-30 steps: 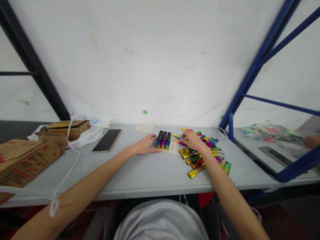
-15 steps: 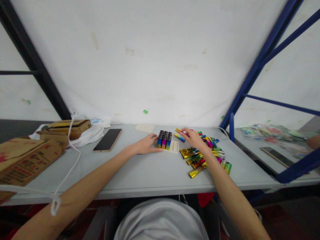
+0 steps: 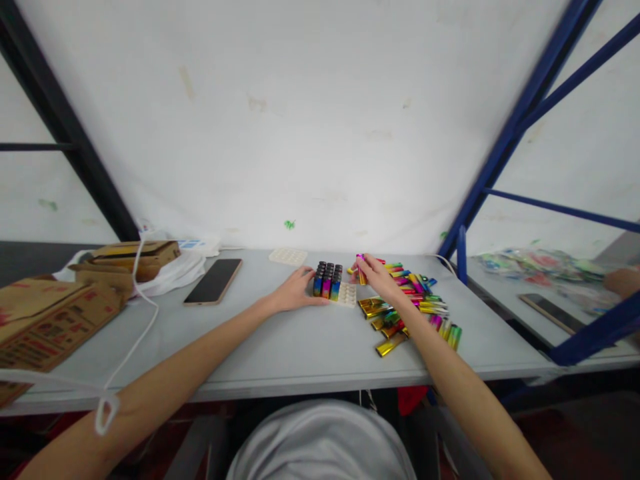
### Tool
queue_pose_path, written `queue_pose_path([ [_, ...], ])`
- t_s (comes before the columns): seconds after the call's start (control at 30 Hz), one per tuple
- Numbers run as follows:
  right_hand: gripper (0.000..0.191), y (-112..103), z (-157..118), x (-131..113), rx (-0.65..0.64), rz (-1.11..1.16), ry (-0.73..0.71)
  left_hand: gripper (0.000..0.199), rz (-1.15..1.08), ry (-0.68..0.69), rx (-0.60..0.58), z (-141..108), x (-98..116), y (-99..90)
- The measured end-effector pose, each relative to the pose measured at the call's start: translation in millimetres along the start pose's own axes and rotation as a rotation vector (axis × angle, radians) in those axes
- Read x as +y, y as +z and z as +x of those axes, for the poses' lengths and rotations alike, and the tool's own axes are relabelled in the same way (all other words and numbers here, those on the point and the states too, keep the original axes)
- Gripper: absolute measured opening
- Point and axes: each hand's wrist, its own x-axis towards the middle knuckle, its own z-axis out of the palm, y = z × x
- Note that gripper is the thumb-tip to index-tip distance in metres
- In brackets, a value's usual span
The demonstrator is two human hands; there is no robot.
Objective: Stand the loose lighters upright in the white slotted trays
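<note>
Shiny gradient-coloured lighters [image 3: 327,285] with black upper ends stand upright in close rows on the left part of a white pegged tray [image 3: 347,294]. The tray's right part shows bare sockets. My left hand [image 3: 296,290] lies around the tray's left side, fingers and thumb spread, the thumb near its front edge. In my right hand [image 3: 373,272], fingers closed, is a magenta-and-gold lighter [image 3: 361,269], held roughly upright right of the tray. Beneath and beside my right forearm spreads a loose pile of metallic lighters [image 3: 393,345], partly hidden by the arm.
Another white tray [image 3: 288,257] lies near the wall. On the left are a phone [image 3: 213,281], cardboard boxes [image 3: 60,313] and a white cable [image 3: 146,301]. Past the blue frame [image 3: 493,163] on the right lie a second phone [image 3: 550,312], plastic bags [image 3: 530,267] and another person's hand [image 3: 623,283].
The lighter in my right hand has turned from lying flat to roughly upright, and that hand has shifted slightly left. My left hand keeps its place by the tray.
</note>
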Motion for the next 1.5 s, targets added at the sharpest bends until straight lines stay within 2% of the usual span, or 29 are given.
queue_pose_path([
  [0.1,0.056,8.6,-0.8,-5.3,-0.038,0.203,0.09,0.095,-0.027,0.031,0.003,2.3,1.1,-0.9],
  [0.23,0.065,17.6,-1.0,-13.3,-0.055,0.329,0.197,0.092,-0.048,0.044,-0.026,4.2,2.0,-8.6],
  [0.4,0.07,19.9,0.2,-15.0,0.108,0.416,0.431,0.089,-0.043,0.01,-0.087,0.3,0.5,-29.8],
  [0.53,0.056,16.3,0.5,-16.8,0.183,0.4,0.517,0.088,-0.04,-0.03,-0.121,-3.0,1.3,-42.2],
  [0.7,0.045,15.8,-0.5,-20.3,0.225,0.387,0.498,0.087,-0.046,-0.04,-0.101,-5.0,5.4,-40.1],
  [0.9,0.055,21.0,2.2,-15.4,0.191,0.425,0.451,0.091,-0.086,-0.006,-0.057,-5.5,5.9,-30.7],
  [1.07,0.058,27.6,6.0,-7.9,0.093,0.481,0.277,0.092,-0.1,0.017,-0.064,-4.2,1.6,-27.1],
  [1.3,0.046,29.7,4.9,7.1,0.023,0.277,0.044,0.091,-0.101,0.04,-0.062,-3.3,-3.2,-25.0],
  [1.5,0.046,34.6,3.9,16.5,0.046,0.307,0.069,0.088,-0.12,0.065,-0.081,-2.7,-2.1,-24.5],
])
